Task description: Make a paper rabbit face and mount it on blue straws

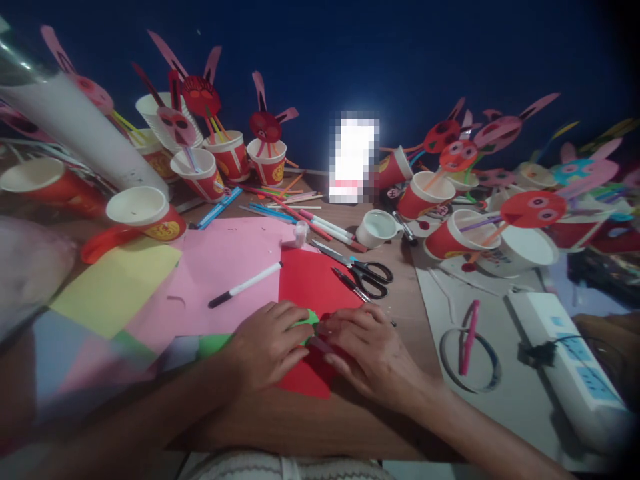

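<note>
My left hand (267,343) and my right hand (367,350) rest close together on a red paper sheet (313,283) near the table's front edge. Between their fingertips sits a small green paper piece (311,319), which the left fingers press down on. The right fingers are curled and pinched around a thin pink stick-like thing (320,343) that I cannot make out well. Black-handled scissors (367,275) lie just beyond the right hand. A white marker with a black cap (245,285) lies on the pink sheet (220,267) beyond the left hand.
Red paper cups with paper animal faces crowd the back left (230,157) and right (460,233). A yellow sheet (117,283) lies left. Straws and pens (300,217) are scattered mid-table. A tape ring with a pink pen (470,347) and a white power strip (570,363) lie right.
</note>
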A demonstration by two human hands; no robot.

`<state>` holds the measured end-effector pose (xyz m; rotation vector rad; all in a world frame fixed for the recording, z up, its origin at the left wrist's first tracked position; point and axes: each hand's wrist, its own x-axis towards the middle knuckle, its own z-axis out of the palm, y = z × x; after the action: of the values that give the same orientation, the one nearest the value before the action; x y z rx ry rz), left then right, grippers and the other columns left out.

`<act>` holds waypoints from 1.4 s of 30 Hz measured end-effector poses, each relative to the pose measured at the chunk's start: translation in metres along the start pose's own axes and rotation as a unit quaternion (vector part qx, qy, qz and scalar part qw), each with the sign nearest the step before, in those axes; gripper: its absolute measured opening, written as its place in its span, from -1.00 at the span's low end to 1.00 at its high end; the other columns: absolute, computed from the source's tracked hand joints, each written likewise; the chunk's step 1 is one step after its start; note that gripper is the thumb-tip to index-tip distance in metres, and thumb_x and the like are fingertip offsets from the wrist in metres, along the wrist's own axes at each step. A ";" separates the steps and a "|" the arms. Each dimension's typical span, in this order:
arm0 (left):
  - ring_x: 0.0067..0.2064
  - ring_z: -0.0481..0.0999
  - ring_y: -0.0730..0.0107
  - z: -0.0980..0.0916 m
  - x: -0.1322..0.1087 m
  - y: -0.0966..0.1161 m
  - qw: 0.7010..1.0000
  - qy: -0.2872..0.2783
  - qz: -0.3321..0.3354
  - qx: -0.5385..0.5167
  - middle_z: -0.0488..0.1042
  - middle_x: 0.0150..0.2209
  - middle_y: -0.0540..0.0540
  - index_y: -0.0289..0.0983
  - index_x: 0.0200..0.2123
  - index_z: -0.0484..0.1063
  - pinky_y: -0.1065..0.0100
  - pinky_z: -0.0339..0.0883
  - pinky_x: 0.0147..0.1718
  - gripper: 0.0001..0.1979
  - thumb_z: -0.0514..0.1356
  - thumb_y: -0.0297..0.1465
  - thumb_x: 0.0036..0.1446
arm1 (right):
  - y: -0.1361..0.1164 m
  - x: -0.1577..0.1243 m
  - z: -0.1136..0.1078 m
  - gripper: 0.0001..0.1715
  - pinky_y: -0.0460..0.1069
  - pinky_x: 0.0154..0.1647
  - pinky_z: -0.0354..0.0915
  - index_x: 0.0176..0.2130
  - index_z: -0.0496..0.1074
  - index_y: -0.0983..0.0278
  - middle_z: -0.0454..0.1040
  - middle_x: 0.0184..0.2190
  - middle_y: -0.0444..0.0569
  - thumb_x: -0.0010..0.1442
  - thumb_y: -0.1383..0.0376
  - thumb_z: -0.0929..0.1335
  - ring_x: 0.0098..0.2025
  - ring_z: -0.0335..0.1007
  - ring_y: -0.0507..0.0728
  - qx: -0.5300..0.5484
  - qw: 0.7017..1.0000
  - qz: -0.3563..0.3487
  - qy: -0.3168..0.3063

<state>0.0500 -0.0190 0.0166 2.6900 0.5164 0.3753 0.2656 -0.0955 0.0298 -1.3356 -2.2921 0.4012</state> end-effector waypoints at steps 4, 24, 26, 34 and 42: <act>0.03 0.30 0.07 -0.007 -0.004 -0.002 0.999 -0.031 -0.015 0.025 0.39 0.05 -0.25 -0.32 0.08 0.28 0.07 0.26 -0.04 -0.55 0.20 -0.30 0.14 | 0.003 0.003 -0.005 -0.81 0.10 0.00 0.14 -0.12 0.44 0.24 0.57 -0.15 -0.02 0.24 0.33 0.31 -0.06 0.40 0.15 0.028 0.998 0.046 0.014; -0.10 0.46 0.25 -0.004 -0.001 -0.013 0.996 0.065 0.016 0.058 0.54 -0.12 -0.14 -0.28 -0.19 0.47 0.25 0.35 -0.15 -0.82 0.07 -0.50 0.24 | 0.017 0.019 -0.014 -0.79 0.10 0.00 0.18 -0.10 0.42 0.25 0.57 -0.17 0.02 0.24 0.31 0.31 -0.09 0.45 0.16 0.030 0.996 0.073 0.042; -0.11 0.47 0.27 -0.004 0.000 -0.013 0.996 0.079 0.016 0.038 0.55 -0.15 -0.16 -0.29 -0.19 0.47 0.25 0.36 -0.15 -0.80 0.07 -0.54 0.22 | 0.017 0.020 -0.017 -0.79 0.11 0.00 0.18 -0.11 0.43 0.26 0.57 -0.18 0.03 0.24 0.30 0.30 -0.10 0.45 0.16 0.029 0.996 0.075 0.049; -0.36 0.55 0.41 -0.007 0.000 -0.005 0.882 0.128 -0.287 -0.352 0.55 -0.39 -0.04 -0.26 -0.35 0.46 0.42 0.41 -0.36 -0.82 0.09 -0.36 0.22 | 0.025 0.030 -0.018 -0.62 0.06 -0.02 0.34 -0.02 0.36 0.21 0.51 -0.08 0.05 0.33 0.08 0.17 -0.05 0.45 0.15 0.307 0.916 0.222 0.134; -0.58 0.46 0.49 -0.001 0.005 -0.001 0.724 0.181 -0.422 -0.514 0.47 -0.52 0.03 -0.30 -0.38 0.40 0.46 0.30 -0.56 -0.77 0.18 -0.23 0.15 | 0.009 0.037 0.009 -0.64 -0.02 -0.20 0.36 -0.14 0.39 0.26 0.53 -0.30 -0.05 0.19 0.06 0.34 -0.28 0.47 0.07 0.498 0.823 0.271 0.019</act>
<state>0.0536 -0.0157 0.0174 1.1235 1.1405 0.6468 0.2516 -0.0591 0.0268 -1.2988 -1.2031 1.4816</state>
